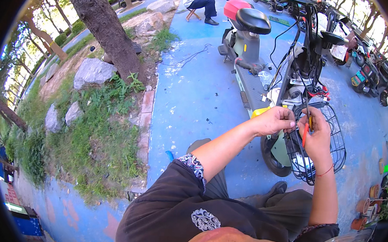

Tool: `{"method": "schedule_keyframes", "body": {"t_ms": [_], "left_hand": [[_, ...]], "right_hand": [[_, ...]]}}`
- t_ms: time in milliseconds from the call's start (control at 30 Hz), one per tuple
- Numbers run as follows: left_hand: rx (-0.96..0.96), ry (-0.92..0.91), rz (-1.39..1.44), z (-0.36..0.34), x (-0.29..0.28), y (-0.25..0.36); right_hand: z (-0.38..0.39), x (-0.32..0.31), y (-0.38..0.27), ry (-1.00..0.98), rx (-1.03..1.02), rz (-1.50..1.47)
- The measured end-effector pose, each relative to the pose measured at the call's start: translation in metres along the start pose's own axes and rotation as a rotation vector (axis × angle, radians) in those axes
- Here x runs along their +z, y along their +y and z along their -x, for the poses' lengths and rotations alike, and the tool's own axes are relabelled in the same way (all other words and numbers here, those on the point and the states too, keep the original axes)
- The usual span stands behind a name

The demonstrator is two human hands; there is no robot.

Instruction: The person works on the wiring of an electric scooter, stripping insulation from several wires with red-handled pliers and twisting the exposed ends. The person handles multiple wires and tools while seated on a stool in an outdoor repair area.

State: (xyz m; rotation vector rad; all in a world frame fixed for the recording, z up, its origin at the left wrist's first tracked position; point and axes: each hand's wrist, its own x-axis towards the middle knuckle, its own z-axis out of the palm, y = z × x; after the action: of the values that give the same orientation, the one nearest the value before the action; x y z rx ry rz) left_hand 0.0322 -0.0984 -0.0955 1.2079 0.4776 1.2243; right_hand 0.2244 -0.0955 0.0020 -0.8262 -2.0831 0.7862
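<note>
two bare hands are working close together just above the wire basket [332, 144] at the front of a pale green electric scooter [251, 75]. the left hand [272, 120] is curling shut, its fingertips pinching something thin among the scooter's black cables [297, 61], though what exactly is too small to tell. the right hand [315, 131] is gripping a small red-handled tool [305, 134], closed around it with the handle pointing down toward the basket, and a red cord is circling that wrist. the two hands are almost touching. the scooter is standing on blue painted ground [191, 98], its black seat [253, 20] well behind the hands. another person [201, 0] is sitting on a low stool far off near the top, beside a tree trunk [102, 20] and grey rocks [91, 71] in a grassy bed. more parked scooters [368, 70] are lining the right edge.
</note>
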Motion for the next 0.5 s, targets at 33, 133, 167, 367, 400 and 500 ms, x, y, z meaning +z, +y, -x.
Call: {"method": "schedule_keyframes", "body": {"t_ms": [33,133,167,367,400,500], "left_hand": [[-0.003,0.002,-0.017,0.0,0.0,0.0],[-0.006,0.035,-0.069,-0.002,0.001,0.0],[-0.012,0.057,-0.094,-0.001,0.003,-0.001],[0.014,0.109,-0.18,-0.002,0.003,-0.012],[0.022,0.116,-0.181,-0.003,0.003,-0.014],[0.019,0.14,-0.215,-0.003,0.005,-0.015]], "right_hand": [[0.002,0.0,0.001,0.001,0.0,0.011],[0.004,0.0,-0.001,0.027,0.012,0.0],[0.005,0.002,0.003,0.05,0.018,-0.015],[0.014,0.008,0.014,0.091,0.096,-0.111],[0.015,0.01,0.015,0.101,0.103,-0.125],[0.016,0.013,0.02,0.114,0.137,-0.17]]}}
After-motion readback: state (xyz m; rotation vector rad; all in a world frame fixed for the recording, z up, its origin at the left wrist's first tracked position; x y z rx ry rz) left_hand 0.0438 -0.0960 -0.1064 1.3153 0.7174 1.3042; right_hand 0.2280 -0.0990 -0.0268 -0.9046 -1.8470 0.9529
